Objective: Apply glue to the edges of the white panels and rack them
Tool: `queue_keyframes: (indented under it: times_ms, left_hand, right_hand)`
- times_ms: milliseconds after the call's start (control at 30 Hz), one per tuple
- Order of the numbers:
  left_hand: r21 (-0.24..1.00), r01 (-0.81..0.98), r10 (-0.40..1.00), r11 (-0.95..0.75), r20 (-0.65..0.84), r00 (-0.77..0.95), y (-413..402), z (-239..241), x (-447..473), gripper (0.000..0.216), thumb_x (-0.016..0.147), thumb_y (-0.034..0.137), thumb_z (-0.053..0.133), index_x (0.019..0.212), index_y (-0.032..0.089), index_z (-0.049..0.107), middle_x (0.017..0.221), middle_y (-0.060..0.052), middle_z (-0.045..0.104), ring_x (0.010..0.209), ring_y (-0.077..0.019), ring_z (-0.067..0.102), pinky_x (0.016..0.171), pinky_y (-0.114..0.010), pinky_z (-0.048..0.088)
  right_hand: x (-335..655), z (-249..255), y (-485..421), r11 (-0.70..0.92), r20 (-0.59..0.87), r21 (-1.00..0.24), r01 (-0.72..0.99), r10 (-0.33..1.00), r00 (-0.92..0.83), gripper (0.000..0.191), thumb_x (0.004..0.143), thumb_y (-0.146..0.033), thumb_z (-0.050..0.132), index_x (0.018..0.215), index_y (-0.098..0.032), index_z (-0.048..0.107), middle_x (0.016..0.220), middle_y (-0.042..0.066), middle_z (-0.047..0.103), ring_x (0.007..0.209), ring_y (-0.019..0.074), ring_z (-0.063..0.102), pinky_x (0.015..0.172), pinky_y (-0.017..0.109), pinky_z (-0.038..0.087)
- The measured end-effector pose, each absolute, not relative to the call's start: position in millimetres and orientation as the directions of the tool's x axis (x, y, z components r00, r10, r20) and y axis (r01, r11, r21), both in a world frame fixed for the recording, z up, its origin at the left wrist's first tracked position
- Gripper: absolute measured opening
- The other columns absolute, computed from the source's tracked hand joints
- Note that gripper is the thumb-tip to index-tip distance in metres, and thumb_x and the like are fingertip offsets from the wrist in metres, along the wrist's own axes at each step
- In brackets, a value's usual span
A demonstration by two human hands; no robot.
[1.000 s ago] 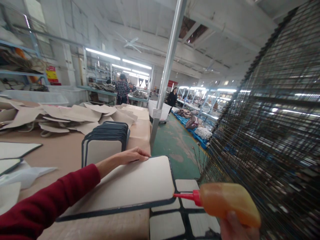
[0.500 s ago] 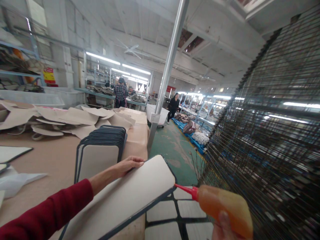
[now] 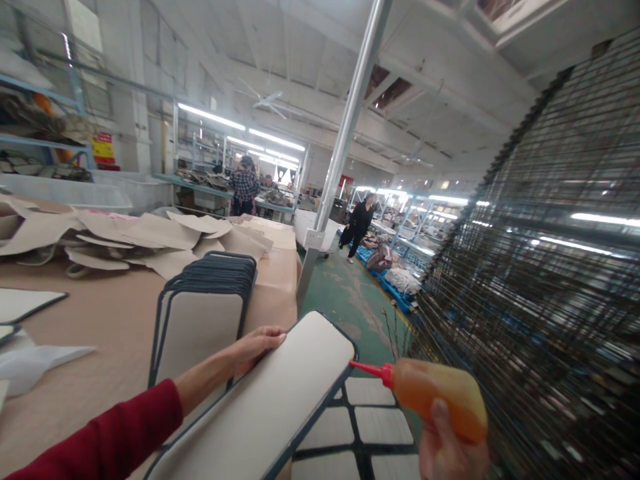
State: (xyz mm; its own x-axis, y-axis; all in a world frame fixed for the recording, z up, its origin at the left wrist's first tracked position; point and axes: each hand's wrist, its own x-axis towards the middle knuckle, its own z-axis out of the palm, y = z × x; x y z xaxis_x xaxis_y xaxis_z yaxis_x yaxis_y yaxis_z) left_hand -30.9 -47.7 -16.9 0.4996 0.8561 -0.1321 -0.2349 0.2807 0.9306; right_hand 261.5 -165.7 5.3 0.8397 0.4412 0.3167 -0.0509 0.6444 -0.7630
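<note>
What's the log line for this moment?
left hand: gripping pale, dark-edged rectangular panel; right hand: holding amber plastic squeeze bottle; red conical nozzle: tip at panel's right corner; dark-edged panel stack: on brown table

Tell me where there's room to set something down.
The brown table has a bare patch between the beige pieces, the dark-edged stack and the red sleeve, and a narrower strip right of the stack. Crowded: among the beige pieces, and at the near edge, where the left hand holds a pale panel.
</note>
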Motion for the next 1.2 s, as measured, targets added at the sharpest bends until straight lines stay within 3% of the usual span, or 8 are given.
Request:
queue_keyframes:
  times_ms: [133, 300, 533, 700, 833, 1033, 1200]
  left_hand:
    - [0.919, -0.256, 0.871, 0.298, -0.152, 0.467, -49.1, -20.1, -32.1, 0.041, 0.058, 0.044, 0.082, 0.076, 0.016, 0.056, 0.064, 0.002, 0.063, 0.053, -0.0103, 0.056, 0.051, -0.022, 0.043]
    - [0.921, -0.251, 0.875, 0.299, -0.16, 0.456, -50.0, -19.4, -35.2, 0.045, 0.058, 0.045, 0.081, 0.079, 0.018, 0.052, 0.065, 0.004, 0.061, 0.055, -0.0101, 0.055, 0.053, -0.022, 0.043]
    - [0.929, -0.234, 0.879, 0.287, -0.158, 0.451, -47.1, -15.0, -39.7, 0.044, 0.059, 0.045, 0.079, 0.078, 0.018, 0.049, 0.064, 0.005, 0.059, 0.054, -0.0091, 0.053, 0.051, -0.02, 0.041]
    - [0.934, -0.225, 0.885, 0.279, -0.159, 0.437, -43.9, -10.9, -42.2, 0.046, 0.058, 0.045, 0.08, 0.077, 0.018, 0.048, 0.062, 0.006, 0.057, 0.052, -0.0078, 0.051, 0.05, -0.019, 0.039]
    - [0.929, -0.238, 0.884, 0.283, -0.156, 0.44, -40.6, -10.7, -45.2, 0.049, 0.055, 0.047, 0.081, 0.076, 0.019, 0.047, 0.061, 0.007, 0.057, 0.052, -0.008, 0.051, 0.049, -0.02, 0.04]
    - [0.923, -0.257, 0.889, 0.287, -0.156, 0.431, -34.3, -9.9, -50.0, 0.045, 0.058, 0.043, 0.08, 0.075, 0.018, 0.047, 0.062, 0.006, 0.056, 0.052, -0.008, 0.052, 0.05, -0.019, 0.041]
    - [0.927, -0.247, 0.881, 0.283, -0.149, 0.45, -25.6, -10.3, -52.5, 0.041, 0.062, 0.042, 0.078, 0.077, 0.018, 0.049, 0.063, 0.004, 0.059, 0.053, -0.0095, 0.054, 0.049, -0.02, 0.041]
  right_hand:
    - [262.7, 2.4, -159.4, 0.614, 0.284, -0.781, -0.115, 0.514, 0.81, 0.044, 0.047, -0.037, 0.088, 0.081, -0.019, 0.066, 0.083, -0.002, 0.066, 0.076, 0.0125, 0.06, 0.068, 0.02, 0.052]
    - [255.8, 9.0, -157.2, 0.594, 0.321, -0.802, -0.063, 0.517, 0.794, 0.043, 0.045, -0.037, 0.089, 0.076, -0.017, 0.067, 0.077, -0.001, 0.068, 0.071, 0.0127, 0.062, 0.063, 0.018, 0.053]
    - [244.2, 16.9, -153.7, 0.556, 0.247, -0.811, -0.182, 0.608, 0.755, 0.045, 0.044, -0.035, 0.089, 0.08, -0.018, 0.068, 0.079, -0.001, 0.069, 0.072, 0.0127, 0.063, 0.066, 0.017, 0.053]
    - [244.7, 3.8, -149.2, 0.516, 0.247, -0.832, -0.202, 0.672, 0.698, 0.04, 0.053, -0.036, 0.086, 0.083, -0.018, 0.068, 0.077, 0.001, 0.069, 0.078, 0.0147, 0.064, 0.069, 0.02, 0.053]
    - [241.5, 3.7, -148.2, 0.509, 0.253, -0.843, -0.176, 0.663, 0.705, 0.042, 0.05, -0.039, 0.086, 0.082, -0.018, 0.067, 0.077, 0.0, 0.069, 0.073, 0.0132, 0.063, 0.066, 0.017, 0.052]
    - [229.4, 9.9, -148.9, 0.519, 0.204, -0.811, -0.269, 0.683, 0.702, 0.05, 0.05, -0.033, 0.087, 0.095, -0.022, 0.067, 0.089, -0.002, 0.07, 0.079, 0.0139, 0.064, 0.069, 0.02, 0.054]
    - [219.4, 13.1, -152.1, 0.539, 0.216, -0.801, -0.261, 0.667, 0.713, 0.049, 0.048, -0.034, 0.087, 0.092, -0.022, 0.067, 0.08, -0.002, 0.069, 0.077, 0.0133, 0.064, 0.069, 0.02, 0.054]
